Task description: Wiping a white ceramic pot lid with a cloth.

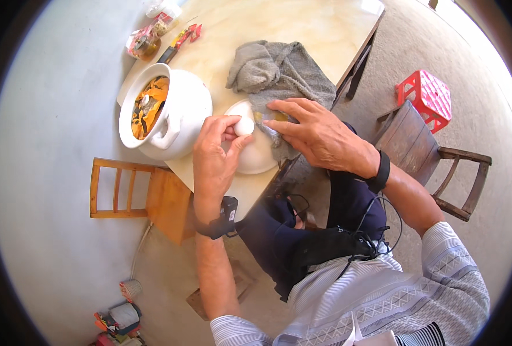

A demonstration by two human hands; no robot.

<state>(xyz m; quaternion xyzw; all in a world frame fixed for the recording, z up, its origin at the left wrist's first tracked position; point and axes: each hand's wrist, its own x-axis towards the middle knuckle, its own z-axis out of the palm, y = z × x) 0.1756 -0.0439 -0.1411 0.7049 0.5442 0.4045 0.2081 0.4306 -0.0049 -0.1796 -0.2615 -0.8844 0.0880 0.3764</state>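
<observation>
My left hand [217, 147] pinches the round white knob [244, 126] of what looks like a pot lid [256, 158], pale and dish-shaped, at the table's near edge. Over the lid's right side my right hand [319, 135] has its fingers stretched out, against a damp-looking fold of a grey cloth [288, 72]. The rest of the cloth lies bunched on the table beyond. To the left stands a white pot [189, 104] with a side handle, its mouth uncovered. Something orange and black [150, 109] shows inside it, with a small whitish round piece at its middle.
A cream table [221, 26] carries jars [145, 47] and a black-handled tool [168, 54] at its far left. A light wooden chair [166, 199] stands by the wall. On my right are a dark wooden chair [409, 135] and a red stool [430, 95].
</observation>
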